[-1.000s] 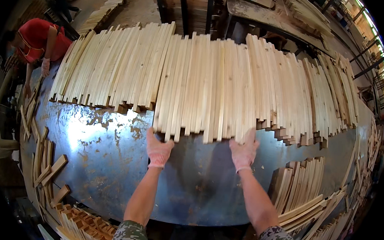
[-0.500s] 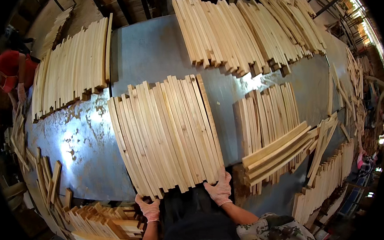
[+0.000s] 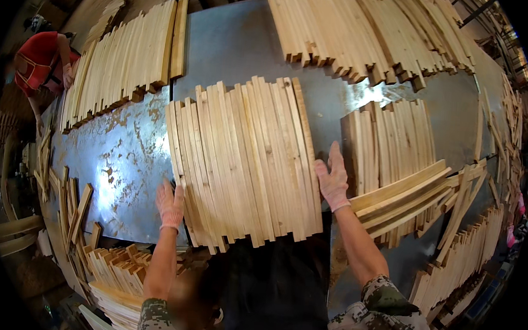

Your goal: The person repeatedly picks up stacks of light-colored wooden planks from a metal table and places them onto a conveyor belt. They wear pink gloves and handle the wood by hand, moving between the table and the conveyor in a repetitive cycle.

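Observation:
A row of light wooden strips (image 3: 249, 164), packed side by side with uneven ends, lies on the metal table in front of me. My left hand (image 3: 169, 206), in a pale pink glove, rests along the left edge of this row near its close end, fingers stretched out. On the opposite side my right hand (image 3: 334, 180), gloved alike, is upright at the right edge, thumb and fingers apart. Its thumb side is close to the outermost strip; whether it presses on it I cannot tell. Neither hand is wrapped round a strip.
The metal table (image 3: 229, 42) bears more strip rows at far left (image 3: 125, 54) and far right (image 3: 368, 35). Right of my hand, loose strips (image 3: 401, 194) lie across a smaller row (image 3: 392, 136). A pile (image 3: 118, 271) sits lower left. A person in red (image 3: 43, 64) stands at far left.
Both hands have left the near ends of the strips and moved forward to the row's two sides, fingers now extended. My view has shifted, and the person in red appears farther into it.

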Motion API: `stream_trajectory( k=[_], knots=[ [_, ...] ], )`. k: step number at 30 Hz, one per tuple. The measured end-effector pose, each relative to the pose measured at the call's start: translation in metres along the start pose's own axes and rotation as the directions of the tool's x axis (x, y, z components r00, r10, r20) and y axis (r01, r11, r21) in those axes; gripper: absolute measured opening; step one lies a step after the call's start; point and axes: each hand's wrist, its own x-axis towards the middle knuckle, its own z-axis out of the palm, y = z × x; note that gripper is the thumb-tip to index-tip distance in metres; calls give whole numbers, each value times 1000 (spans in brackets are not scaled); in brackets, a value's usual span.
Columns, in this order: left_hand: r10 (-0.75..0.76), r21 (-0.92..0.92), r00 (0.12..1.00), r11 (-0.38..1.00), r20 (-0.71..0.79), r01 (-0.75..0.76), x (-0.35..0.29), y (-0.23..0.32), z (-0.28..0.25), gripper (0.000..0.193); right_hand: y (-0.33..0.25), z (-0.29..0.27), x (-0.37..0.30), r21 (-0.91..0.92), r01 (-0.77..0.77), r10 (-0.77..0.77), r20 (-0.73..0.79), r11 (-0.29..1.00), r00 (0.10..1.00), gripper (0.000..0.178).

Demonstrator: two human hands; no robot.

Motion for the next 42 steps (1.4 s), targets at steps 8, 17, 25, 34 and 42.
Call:
stream_trajectory(
  k=[8,17,25,34,42],
  knots=[
    [-200,-677,956,675,215,293,16,48,0,80,4,28,2,467,-247,172,198,849,965,87],
    [48,-776,787,213,615,593,34,77,-42,84,-6,11,-16,321,-699,553,440,639,708,94],
    [92,-774,768,69,633,630,-19,94,-75,80,1,-24,-49,475,-688,476,499,549,724,72],
    [39,-898,898,57,438,436,-141,90,-151,77,-52,-66,-103,590,-548,267,498,593,825,56],
    [-175,-987,971,-33,162,158,-296,69,-217,106,-135,-71,-114,529,-387,1,589,755,808,79]
  ],
)
